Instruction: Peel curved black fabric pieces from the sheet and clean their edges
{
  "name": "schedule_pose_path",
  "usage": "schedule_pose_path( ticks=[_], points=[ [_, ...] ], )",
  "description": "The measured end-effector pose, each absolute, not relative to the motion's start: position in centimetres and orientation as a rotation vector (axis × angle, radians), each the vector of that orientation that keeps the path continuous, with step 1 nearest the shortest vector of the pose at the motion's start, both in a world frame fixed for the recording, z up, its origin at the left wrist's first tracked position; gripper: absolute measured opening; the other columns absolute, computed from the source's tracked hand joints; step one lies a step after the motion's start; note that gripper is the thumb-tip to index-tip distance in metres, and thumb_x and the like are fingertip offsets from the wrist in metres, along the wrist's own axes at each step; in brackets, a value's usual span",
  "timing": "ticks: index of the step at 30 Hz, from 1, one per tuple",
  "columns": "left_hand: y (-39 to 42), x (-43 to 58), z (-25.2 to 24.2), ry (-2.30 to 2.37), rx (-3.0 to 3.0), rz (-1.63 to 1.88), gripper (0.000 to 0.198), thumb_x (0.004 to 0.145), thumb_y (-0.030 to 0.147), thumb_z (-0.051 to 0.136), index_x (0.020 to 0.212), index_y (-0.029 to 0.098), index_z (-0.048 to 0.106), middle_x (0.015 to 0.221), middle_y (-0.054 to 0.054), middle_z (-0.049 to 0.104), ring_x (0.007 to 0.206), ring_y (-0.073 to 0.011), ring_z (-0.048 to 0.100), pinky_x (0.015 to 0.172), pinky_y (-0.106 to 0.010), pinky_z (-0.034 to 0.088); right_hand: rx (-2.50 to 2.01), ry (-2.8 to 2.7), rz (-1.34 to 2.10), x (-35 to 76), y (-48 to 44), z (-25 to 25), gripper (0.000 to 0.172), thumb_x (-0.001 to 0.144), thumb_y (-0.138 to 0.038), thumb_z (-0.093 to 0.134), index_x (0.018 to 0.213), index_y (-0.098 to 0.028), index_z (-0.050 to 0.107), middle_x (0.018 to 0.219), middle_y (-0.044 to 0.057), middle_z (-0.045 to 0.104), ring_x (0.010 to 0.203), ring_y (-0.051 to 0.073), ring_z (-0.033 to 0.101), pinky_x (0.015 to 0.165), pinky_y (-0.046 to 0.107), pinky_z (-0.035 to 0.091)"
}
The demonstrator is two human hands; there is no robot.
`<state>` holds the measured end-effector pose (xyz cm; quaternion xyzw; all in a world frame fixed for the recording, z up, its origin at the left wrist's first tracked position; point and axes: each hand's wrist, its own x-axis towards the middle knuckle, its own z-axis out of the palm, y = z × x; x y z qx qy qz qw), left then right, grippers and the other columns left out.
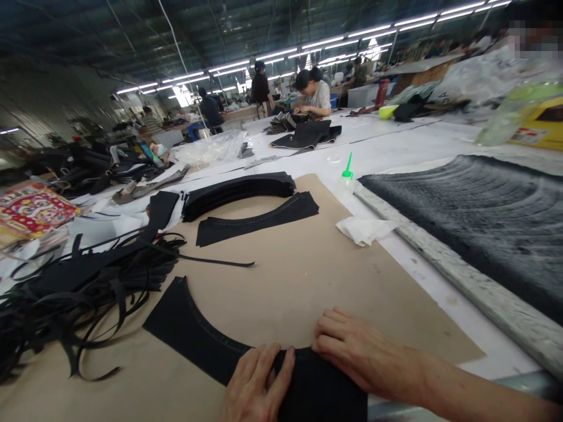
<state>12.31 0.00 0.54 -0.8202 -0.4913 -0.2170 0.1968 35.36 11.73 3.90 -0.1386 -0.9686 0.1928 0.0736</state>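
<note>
The person's left hand [257, 384] and right hand [354, 351] lie flat on a curved piece of black denim [197, 328], which rests on a sheet of brown kraft paper [325, 281] spread over the white counter [433, 305]; the fingers [336, 334] are open and extended, pressing down rather than gripping, and that flat pressure looks meant to keep the arc smooth and stop it sliding on the paper; the left fingers sit on the cloth, while the right fingertips reach its upper inner edge; the piece runs out from under both hands toward the upper left of the sheet; beyond it, a second curved denim piece [255, 220] lies just below a stack of similar curved pieces [237, 193], apparently kept together so that like shapes stay to hand; a tangle of black strips [88, 293] spills over the paper's left side; a green-nozzled squeeze bottle [345, 183] and a crumpled tissue [365, 230] sit near its far right edge; farther along the counter, a seated co-worker [314, 97] works over dark cloth.
</note>
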Motion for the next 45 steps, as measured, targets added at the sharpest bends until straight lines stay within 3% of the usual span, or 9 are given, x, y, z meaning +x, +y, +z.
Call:
schedule_pose_path(
  ticks=[4,9,12,19,24,31,38,45],
  points=[
    [0.5,12.8,1.8,-1.301,-2.394,-0.621,0.037,0.101,0.017,0.029,0.113,0.012,0.064,0.098,-0.006,0.065,0.09,-0.0158,0.059,0.082,-0.025,0.046,-0.414,-2.915,0.544,35.8,11.8,3.9,0.011,0.092,-0.013,0.043,0.089,-0.02,0.051,0.093,0.003,0.056,0.086,0.017,0.047,0.081,0.031,0.035],
    [0.4,12.9,1.9,-1.334,-2.507,-0.301,0.041,0.099,0.026,0.036,0.137,0.016,0.048,0.095,-0.006,0.063,0.086,-0.0193,0.058,0.077,-0.028,0.049,-0.394,-2.892,0.507,36.1,11.8,3.8,0.011,0.092,-0.013,0.043,0.091,-0.019,0.052,0.094,0.003,0.057,0.086,0.017,0.047,0.081,0.031,0.034],
    [0.1,12.7,1.1,-1.321,-2.496,-0.252,0.045,0.097,0.026,0.043,0.141,0.018,0.044,0.097,-0.007,0.062,0.09,-0.0205,0.058,0.079,-0.029,0.05,-0.401,-2.893,0.479,36.5,11.9,4.0,0.012,0.093,-0.013,0.043,0.09,-0.019,0.053,0.093,0.004,0.057,0.086,0.017,0.047,0.08,0.031,0.035],
    [1.0,13.6,1.5,-1.39,-2.52,-0.521,0.037,0.095,0.013,0.037,0.124,0.02,0.058,0.109,-0.01,0.06,0.095,-0.0202,0.059,0.079,-0.03,0.052,-0.369,-2.886,0.417,37.2,12.1,4.0,0.015,0.093,-0.013,0.043,0.092,-0.018,0.056,0.09,0.004,0.058,0.083,0.017,0.046,0.078,0.031,0.035],
    [2.1,15.8,1.3,-1.368,-2.609,-0.811,0.036,0.096,0.01,0.031,0.119,0.01,0.058,0.09,-0.009,0.063,0.079,-0.0165,0.06,0.07,-0.026,0.054,-0.361,-2.9,0.369,37.1,12.2,3.7,0.016,0.094,-0.015,0.042,0.093,-0.018,0.058,0.09,0.004,0.058,0.082,0.017,0.045,0.077,0.031,0.033],
    [1.6,15.9,-1.1,-1.211,-2.395,-0.567,0.032,0.096,0.011,0.039,0.12,0.008,0.06,0.097,-0.01,0.065,0.093,-0.0194,0.06,0.08,-0.028,0.052,-0.319,-2.889,0.346,37.8,12.4,4.0,0.016,0.093,-0.016,0.044,0.096,-0.017,0.06,0.09,0.005,0.059,0.081,0.018,0.043,0.075,0.032,0.033],
    [2.0,16.7,-0.3,-1.227,-2.355,-0.503,0.039,0.097,0.012,0.03,0.124,0.014,0.059,0.085,-0.006,0.062,0.08,-0.0168,0.058,0.073,-0.028,0.047,-0.262,-2.876,0.297,38.8,12.9,4.2,0.023,0.096,-0.014,0.038,0.106,-0.015,0.059,0.089,0.005,0.059,0.079,0.018,0.045,0.076,0.033,0.033],
    [2.1,17.6,-0.2,-1.312,-2.307,-0.533,0.041,0.097,0.012,0.029,0.12,0.019,0.062,0.08,-0.005,0.059,0.076,-0.0185,0.055,0.074,-0.033,0.044,-0.26,-2.868,0.286,39.5,12.6,3.9,0.029,0.095,-0.015,0.036,0.115,-0.013,0.057,0.093,0.008,0.06,0.081,0.019,0.046,0.078,0.035,0.034]
  ],
)
